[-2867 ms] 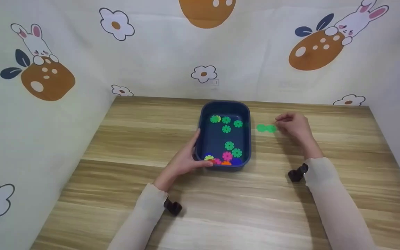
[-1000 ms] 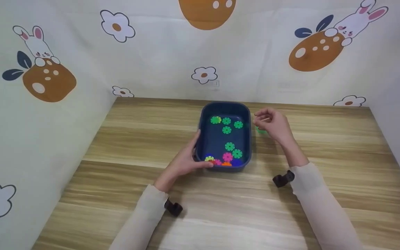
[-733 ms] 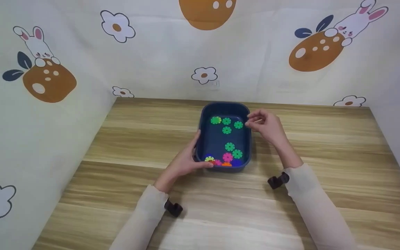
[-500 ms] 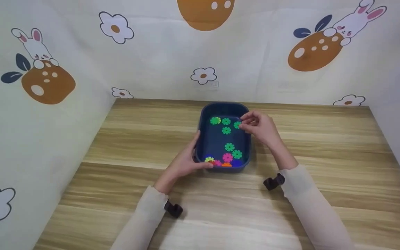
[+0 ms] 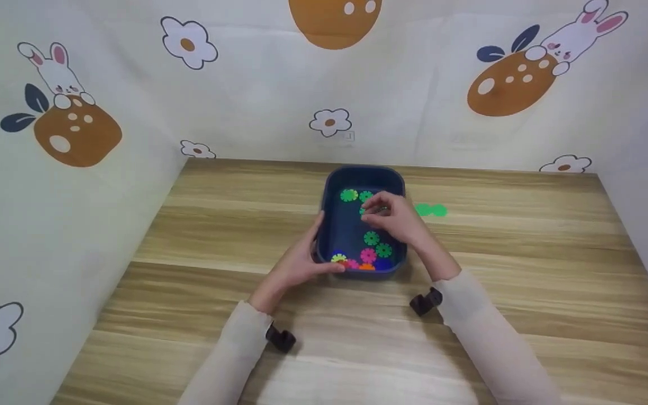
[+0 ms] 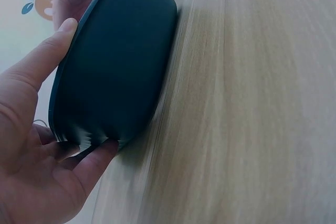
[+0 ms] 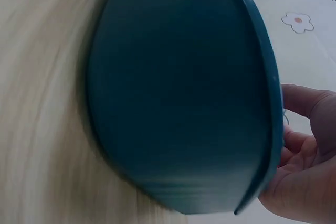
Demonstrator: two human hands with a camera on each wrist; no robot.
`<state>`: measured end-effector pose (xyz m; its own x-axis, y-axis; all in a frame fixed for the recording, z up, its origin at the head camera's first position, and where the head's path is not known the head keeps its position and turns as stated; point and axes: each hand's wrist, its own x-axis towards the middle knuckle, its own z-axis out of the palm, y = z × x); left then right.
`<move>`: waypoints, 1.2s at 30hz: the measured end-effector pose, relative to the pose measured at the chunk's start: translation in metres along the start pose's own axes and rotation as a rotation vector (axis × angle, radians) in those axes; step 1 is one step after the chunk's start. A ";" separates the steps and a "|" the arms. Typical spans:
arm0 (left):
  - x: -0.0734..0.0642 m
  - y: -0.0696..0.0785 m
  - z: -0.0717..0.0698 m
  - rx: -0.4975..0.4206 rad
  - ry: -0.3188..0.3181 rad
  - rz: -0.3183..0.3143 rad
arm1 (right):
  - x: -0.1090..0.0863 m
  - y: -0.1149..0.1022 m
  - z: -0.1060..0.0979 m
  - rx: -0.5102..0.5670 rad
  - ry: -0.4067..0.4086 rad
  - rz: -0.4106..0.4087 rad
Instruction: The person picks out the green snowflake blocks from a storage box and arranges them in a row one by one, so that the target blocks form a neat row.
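Observation:
A dark blue plastic tub stands on the wooden table, with several notched snowflake discs in green, pink, yellow, orange and blue inside. My left hand grips its near left corner, thumb over the near rim; in the left wrist view, fingers press the outer wall. My right hand hovers over the tub's right side, fingers loosely bent, and nothing shows in them. It covers some green discs. In the right wrist view the tub's wall fills most of the picture. Two green discs, seemingly joined, lie right of the tub.
The tabletop extends on both sides of the tub and in front of it. Behind stands a printed cloth backdrop with rabbits and flowers, which also runs along both sides.
My right hand has moved left, from beside the green disc pair on the table, across the tub's right rim to above the discs inside. The left hand has stayed on the tub.

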<state>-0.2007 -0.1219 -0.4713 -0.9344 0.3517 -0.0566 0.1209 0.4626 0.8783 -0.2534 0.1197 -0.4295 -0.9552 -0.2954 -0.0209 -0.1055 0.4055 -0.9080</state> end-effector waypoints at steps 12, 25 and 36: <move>0.002 -0.001 0.000 -0.006 -0.009 0.024 | 0.007 0.004 0.024 -0.189 -0.125 0.126; 0.002 -0.001 -0.001 -0.009 -0.008 0.015 | 0.013 0.015 0.042 -0.403 -0.192 0.175; 0.000 0.001 -0.001 -0.004 -0.010 0.010 | 0.011 0.014 0.044 -0.406 -0.154 0.090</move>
<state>-0.2011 -0.1228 -0.4701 -0.9297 0.3644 -0.0527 0.1288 0.4561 0.8806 -0.2536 0.0844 -0.4607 -0.9162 -0.3568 -0.1824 -0.1535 0.7330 -0.6627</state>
